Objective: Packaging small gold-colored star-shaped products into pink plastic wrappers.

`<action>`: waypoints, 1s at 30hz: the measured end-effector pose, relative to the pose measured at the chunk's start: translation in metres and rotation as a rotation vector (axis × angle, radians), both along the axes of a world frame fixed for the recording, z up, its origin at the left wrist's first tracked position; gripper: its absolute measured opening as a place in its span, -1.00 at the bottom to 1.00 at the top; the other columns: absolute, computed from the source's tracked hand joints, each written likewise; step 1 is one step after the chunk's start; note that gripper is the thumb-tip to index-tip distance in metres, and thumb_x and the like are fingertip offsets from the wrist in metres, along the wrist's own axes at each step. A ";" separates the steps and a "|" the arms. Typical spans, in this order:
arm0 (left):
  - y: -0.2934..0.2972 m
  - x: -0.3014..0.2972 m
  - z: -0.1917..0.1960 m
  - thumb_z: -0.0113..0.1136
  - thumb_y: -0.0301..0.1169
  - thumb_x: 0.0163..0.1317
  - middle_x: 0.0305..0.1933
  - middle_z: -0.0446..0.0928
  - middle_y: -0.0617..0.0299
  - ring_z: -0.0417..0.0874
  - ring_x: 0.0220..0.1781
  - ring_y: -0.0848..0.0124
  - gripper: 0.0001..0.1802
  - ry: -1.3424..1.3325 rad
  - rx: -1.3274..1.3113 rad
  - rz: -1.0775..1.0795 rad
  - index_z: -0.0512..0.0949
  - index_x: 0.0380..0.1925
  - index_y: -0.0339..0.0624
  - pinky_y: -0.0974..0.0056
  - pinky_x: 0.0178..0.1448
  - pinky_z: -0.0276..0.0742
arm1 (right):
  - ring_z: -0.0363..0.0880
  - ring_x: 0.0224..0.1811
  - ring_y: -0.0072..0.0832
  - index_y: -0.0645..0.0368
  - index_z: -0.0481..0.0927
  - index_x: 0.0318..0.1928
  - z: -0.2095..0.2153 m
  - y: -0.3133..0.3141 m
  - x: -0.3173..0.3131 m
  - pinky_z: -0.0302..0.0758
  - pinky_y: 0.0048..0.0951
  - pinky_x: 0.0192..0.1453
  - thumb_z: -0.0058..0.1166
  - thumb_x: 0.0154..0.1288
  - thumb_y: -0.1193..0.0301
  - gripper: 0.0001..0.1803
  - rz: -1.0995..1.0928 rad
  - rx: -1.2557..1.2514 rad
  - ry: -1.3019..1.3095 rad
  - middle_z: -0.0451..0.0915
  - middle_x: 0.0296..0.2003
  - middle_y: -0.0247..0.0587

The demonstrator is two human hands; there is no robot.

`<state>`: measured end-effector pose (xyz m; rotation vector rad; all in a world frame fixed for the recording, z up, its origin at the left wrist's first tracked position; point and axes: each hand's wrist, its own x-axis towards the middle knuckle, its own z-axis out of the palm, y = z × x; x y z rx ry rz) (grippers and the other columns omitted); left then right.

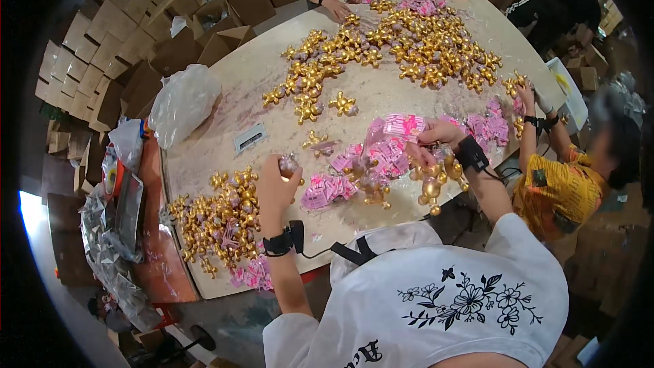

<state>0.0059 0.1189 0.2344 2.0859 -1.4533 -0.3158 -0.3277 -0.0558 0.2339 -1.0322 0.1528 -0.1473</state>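
The left hand (275, 187) is curled closed around a gold figure with a clear, glittery ball (289, 165), thumb and fingers wrapped at its sides. The right hand (441, 136) pinches a pink packet (403, 126) between thumb and fingers; its long axis runs roughly left to right, reaching out leftward from the fingertips. Shiny gold figures (431, 187) hang just below that hand on the near side; whether its lower fingers grip them, I cannot tell. The key relation is across the gap: the gold figure in the left hand lies to the left of the pink packet and a little nearer the body, the two well apart. Between them on the surface (245, 112) spread loose pink packets (328, 191). A near-left heap of gold figures (221, 221) lies beside the left hand, which is much the nearer hand to it; a larger gold heap (422, 34) covers the far side.
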 end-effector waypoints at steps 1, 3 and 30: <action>0.004 0.000 -0.001 0.32 -0.24 -0.04 -0.37 0.53 0.01 0.58 -0.29 0.06 -0.55 0.081 0.002 -0.017 0.43 -0.19 -0.21 0.11 -0.21 0.47 | 0.59 -0.55 -0.47 0.34 0.54 -0.39 -0.003 0.004 0.006 0.50 -0.51 -0.37 -0.01 0.30 0.19 -0.62 0.010 0.003 -0.005 0.58 -0.57 -0.13; 0.002 -0.003 -0.011 0.33 -0.25 -0.05 -0.40 0.52 0.02 0.58 -0.35 0.08 -0.55 0.073 -0.051 -0.061 0.43 -0.20 -0.21 0.13 -0.26 0.47 | 0.52 -0.60 -0.46 0.32 0.53 -0.41 0.021 0.016 0.015 0.45 -0.51 -0.48 -0.06 0.32 0.12 -0.56 -0.161 0.065 -0.187 0.54 -0.64 -0.13; 0.090 -0.087 -0.149 0.08 -0.30 0.24 -0.24 0.56 0.02 0.59 -0.31 0.27 -0.62 0.489 0.520 -0.106 0.41 0.00 -0.26 0.25 -0.20 0.50 | 0.52 -0.14 -0.49 0.34 0.57 -0.17 0.024 -0.265 -0.280 0.41 -0.47 -0.05 -0.06 0.34 0.22 -0.63 -1.613 -1.733 0.919 0.62 -0.32 -0.21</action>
